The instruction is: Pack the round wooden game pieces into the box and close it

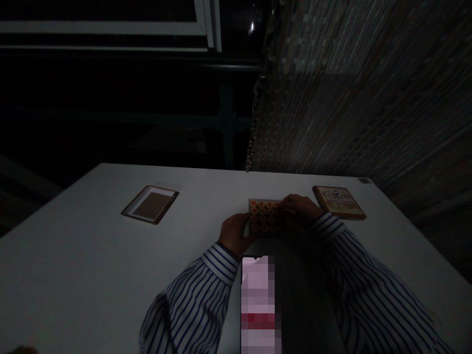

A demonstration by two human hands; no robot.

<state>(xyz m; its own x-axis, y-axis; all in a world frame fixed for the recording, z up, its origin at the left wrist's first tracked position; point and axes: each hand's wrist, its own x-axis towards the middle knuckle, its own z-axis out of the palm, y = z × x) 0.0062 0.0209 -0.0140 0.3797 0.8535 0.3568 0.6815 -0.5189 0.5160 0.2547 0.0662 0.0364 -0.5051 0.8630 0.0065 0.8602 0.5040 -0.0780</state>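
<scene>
On the white table (92, 255) lies a small wooden board (263, 216) covered with round orange-red pieces. My left hand (234, 235) curls against the board's left edge. My right hand (299, 206) rests on its right edge, fingers bent over the pieces. Both arms are in striped sleeves. The light is dim, so I cannot make out whether either hand pinches a single piece.
A shallow box tray (150, 204) with a brown inside lies at the left. A printed box lid (339, 201) lies at the right. A lit phone (259, 305) stands between my forearms. A bead curtain (361, 88) hangs behind the table.
</scene>
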